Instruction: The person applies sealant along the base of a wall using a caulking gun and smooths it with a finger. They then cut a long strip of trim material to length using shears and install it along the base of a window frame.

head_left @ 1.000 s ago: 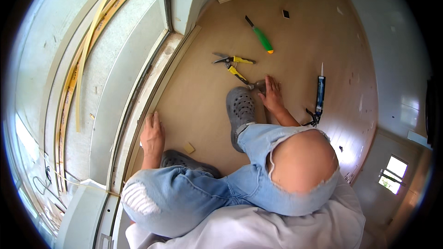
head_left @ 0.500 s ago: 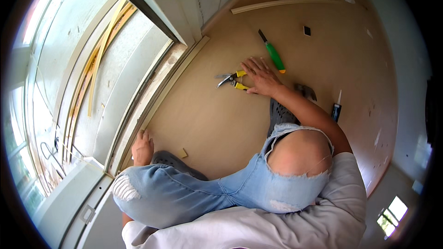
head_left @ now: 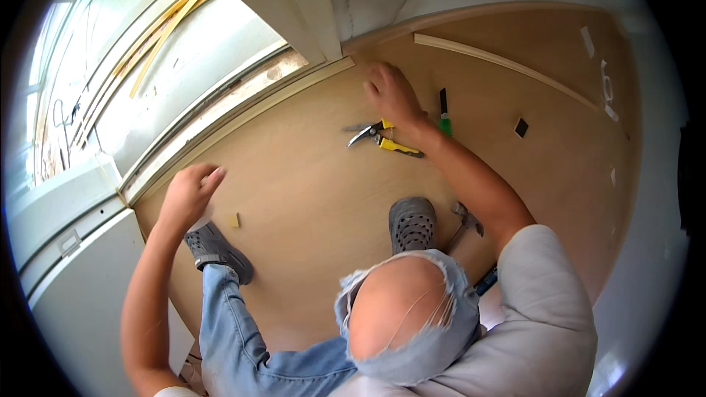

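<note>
My left hand (head_left: 193, 190) hovers beside the door sill, its fingers curled in and the thumb sticking out, with nothing visible in it. Slightly blurred, my right hand (head_left: 395, 100) is over the floor near the far end of a thin wooden strip (head_left: 250, 123), which lies along the sill. Its bent fingers are apart and I see nothing in them. Just below it lie the angled cutters (head_left: 384, 137) with yellow handles, jaws spread. A green-handled tool with a dark blade (head_left: 444, 106) is partly hidden by my right forearm.
A claw hammer (head_left: 465, 225) and a partly covered sealant tube (head_left: 486, 280) lie beside my right shoe (head_left: 412, 225). A small wood offcut (head_left: 233, 219) is near my left shoe (head_left: 220, 251). Farther off are a black square piece (head_left: 521, 128) and a long wood strip (head_left: 507, 66).
My left hand has lifted off the sill. My right hand has left the cutters and moved farther away. My legs and feet have shifted, and the view has turned.
</note>
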